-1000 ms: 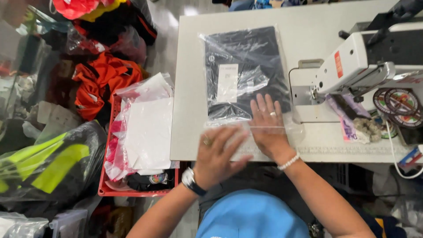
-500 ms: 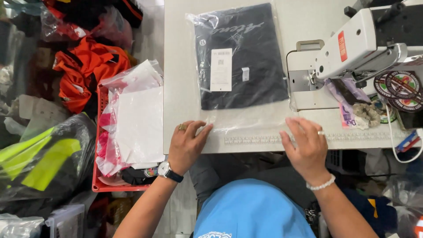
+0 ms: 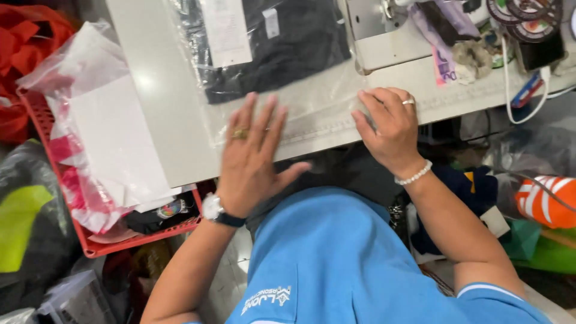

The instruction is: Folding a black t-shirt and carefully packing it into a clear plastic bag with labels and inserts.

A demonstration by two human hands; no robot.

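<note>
A folded black garment (image 3: 282, 48) lies in a clear plastic bag (image 3: 312, 105) on the white table (image 3: 162, 96). The bag's empty end reaches the table's near edge. My left hand (image 3: 252, 159) lies flat, fingers spread, on that end near its left corner. My right hand (image 3: 387, 129), fingers curled, presses the bag's right part at the edge. A white label (image 3: 225, 30) shows on the garment.
A red basket (image 3: 114, 240) with clear bags and white sheets stands left of the table. A white sewing machine base (image 3: 390, 36), thread spools and clutter (image 3: 522, 24) sit at the right. Orange and green fabric lies on the floor at both sides.
The view has dropped closer to the table edge. My left hand has slid right onto the bag's open end; my right hand has curled its fingers on the bag.
</note>
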